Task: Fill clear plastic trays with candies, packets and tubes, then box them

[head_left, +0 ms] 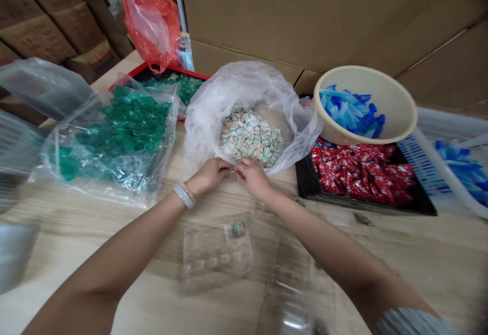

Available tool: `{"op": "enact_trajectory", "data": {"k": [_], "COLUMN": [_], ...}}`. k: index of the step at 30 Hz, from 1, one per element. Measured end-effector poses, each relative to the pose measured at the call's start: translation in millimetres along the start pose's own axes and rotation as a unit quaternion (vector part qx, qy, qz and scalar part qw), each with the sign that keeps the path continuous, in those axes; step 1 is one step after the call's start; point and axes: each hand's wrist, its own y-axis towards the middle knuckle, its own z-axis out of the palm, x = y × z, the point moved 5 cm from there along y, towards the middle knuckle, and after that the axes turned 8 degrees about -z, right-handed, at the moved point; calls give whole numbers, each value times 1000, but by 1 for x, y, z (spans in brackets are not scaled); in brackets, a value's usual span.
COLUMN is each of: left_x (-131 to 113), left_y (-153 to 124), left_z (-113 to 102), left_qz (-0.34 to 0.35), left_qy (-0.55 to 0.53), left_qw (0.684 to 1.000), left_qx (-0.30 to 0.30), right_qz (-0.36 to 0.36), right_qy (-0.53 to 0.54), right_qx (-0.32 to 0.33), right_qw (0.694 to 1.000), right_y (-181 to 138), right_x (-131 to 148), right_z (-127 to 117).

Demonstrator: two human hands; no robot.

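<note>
At the near rim of a translucent white plastic bag, my left hand and my right hand meet with fingertips closed. A tiny greenish item seems to be between them, too small and blurred to name. Inside the bag lies a heap of small striped pieces in white, green and orange. Below my hands on the table is a clear plastic tray with moulded compartments. One small green-and-orange piece sits in its upper right corner.
Left stands a clear bag of green pieces, with a red bag behind. Right are a cream bowl of blue pieces, a black tray of red packets and a white basket. More clear trays lie near my right forearm.
</note>
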Motion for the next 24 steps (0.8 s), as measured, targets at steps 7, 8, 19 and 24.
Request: {"op": "enact_trajectory", "data": {"k": [7,8,19,24], "left_x": [11,11,-3,-17], "left_y": [6,6,5,1], "left_z": [1,0,-1,6], "left_qz": [-56,-57,-42,-26], "left_qy": [-61,-56,49,165], "left_qw": [997,997,998,986], "left_qx": [4,-2,-5,-31], "right_qz": [-101,-104,-61,28], "right_qy": [-81,-84,-50,45], "right_qx": [104,113,110,27], "right_qw": [986,984,991,998], "right_y": [12,14,20,7], "right_x": [12,13,2,-40], "right_z": [-7,-8,-16,-33]}}
